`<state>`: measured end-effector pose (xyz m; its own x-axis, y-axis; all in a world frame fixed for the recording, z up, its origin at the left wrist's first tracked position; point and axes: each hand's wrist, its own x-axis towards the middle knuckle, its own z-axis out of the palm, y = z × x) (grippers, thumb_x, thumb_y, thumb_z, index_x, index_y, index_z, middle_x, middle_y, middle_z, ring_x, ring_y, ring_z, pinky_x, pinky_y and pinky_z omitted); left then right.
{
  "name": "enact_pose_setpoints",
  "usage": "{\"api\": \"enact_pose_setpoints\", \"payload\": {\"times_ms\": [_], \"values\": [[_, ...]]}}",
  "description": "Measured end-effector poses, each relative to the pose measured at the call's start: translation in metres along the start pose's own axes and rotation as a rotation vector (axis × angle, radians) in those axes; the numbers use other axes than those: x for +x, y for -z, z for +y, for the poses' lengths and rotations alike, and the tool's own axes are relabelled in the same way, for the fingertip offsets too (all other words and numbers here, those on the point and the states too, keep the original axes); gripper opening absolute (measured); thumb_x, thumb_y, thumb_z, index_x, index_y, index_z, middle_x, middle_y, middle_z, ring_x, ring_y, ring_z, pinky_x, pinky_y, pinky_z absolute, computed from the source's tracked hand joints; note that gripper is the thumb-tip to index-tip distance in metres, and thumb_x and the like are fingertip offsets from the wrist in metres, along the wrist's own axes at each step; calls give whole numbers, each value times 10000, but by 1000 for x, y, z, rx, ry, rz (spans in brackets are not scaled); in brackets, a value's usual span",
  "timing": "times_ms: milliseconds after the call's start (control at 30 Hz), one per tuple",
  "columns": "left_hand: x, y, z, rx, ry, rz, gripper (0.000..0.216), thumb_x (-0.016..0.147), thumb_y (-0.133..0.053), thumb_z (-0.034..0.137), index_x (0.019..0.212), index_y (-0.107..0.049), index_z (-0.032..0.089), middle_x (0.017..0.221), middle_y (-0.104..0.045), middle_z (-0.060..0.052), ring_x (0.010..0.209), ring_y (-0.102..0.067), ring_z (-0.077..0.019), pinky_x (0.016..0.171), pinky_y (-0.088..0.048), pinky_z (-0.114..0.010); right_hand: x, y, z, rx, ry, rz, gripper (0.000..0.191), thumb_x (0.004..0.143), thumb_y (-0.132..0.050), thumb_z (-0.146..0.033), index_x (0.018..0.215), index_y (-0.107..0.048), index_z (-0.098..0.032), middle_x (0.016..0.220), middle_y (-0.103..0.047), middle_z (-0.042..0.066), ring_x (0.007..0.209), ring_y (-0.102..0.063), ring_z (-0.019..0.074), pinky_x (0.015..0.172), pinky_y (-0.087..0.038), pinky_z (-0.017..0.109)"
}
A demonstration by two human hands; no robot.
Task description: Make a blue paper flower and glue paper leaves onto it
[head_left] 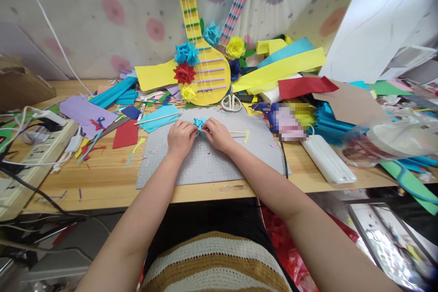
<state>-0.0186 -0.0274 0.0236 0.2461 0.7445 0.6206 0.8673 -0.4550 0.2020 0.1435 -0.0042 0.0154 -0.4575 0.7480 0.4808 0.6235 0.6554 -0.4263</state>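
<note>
Between my two hands, above the grey cutting mat [205,164], is a small blue crepe paper flower [199,122]. My left hand [182,136] pinches it from the left, fingertips pressed together. From the other side my right hand [216,134] grips the same flower with thumb and fingers closed. A thin stick [237,132] shows just right of my right hand, by a yellow paper scrap [247,136]. Past my left hand a pale stick [155,119] lies across a light blue paper sheet [164,116]. White-handled scissors [231,102] rest at the mat's far edge.
A yellow paper guitar [210,75] with paper flowers leans at the back, a pink one [236,7] behind it. A blue glue gun [268,114] sits right of the mat, near a white box-shaped device [328,159]. Power strips [37,164] and cables crowd the left.
</note>
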Motion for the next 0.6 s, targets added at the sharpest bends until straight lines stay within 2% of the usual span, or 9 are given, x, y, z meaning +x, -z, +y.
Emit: {"api": "enact_pose_setpoints", "payload": {"times_ms": [100, 200, 333, 500, 600], "values": [[0, 2, 8, -16, 52, 50, 143, 744, -556, 227, 866, -618, 186, 896, -634, -61, 872, -515, -217, 772, -393, -332, 1, 0, 1, 34, -33, 50, 66, 843, -466, -206, 786, -489, -181, 823, -520, 62, 781, -482, 175, 706, -387, 282], [0, 0, 14, 5, 44, 43, 175, 711, -589, 272, 861, -610, 182, 869, -621, -67, 853, -517, -229, 771, -381, -345, 2, -1, 1, 76, -66, 96, 62, 837, -457, -189, 778, -477, -186, 819, -515, 58, 776, -480, 170, 711, -390, 284], [-2, -7, 13, 25, 72, 54, 130, 755, -553, 271, 834, -627, 200, 858, -631, -68, 855, -523, -233, 777, -359, -360, 2, 0, 1, 146, -78, 117, 56, 830, -447, -185, 780, -469, -195, 823, -509, 51, 779, -482, 164, 713, -396, 284], [0, -9, 9, 32, 88, 114, 173, 797, -500, 254, 867, -652, 210, 903, -653, -66, 852, -536, -219, 770, -356, -355, 4, 1, -3, 180, -106, 166, 55, 829, -444, -208, 782, -469, -198, 816, -507, 50, 783, -480, 166, 715, -398, 290], [0, -9, 11, 29, 97, 94, 155, 786, -502, 234, 810, -651, 202, 854, -654, -64, 830, -544, -212, 751, -366, -338, 5, 1, -3, 160, -89, 164, 55, 826, -437, -198, 783, -471, -200, 820, -508, 53, 789, -477, 169, 716, -397, 293]]}}
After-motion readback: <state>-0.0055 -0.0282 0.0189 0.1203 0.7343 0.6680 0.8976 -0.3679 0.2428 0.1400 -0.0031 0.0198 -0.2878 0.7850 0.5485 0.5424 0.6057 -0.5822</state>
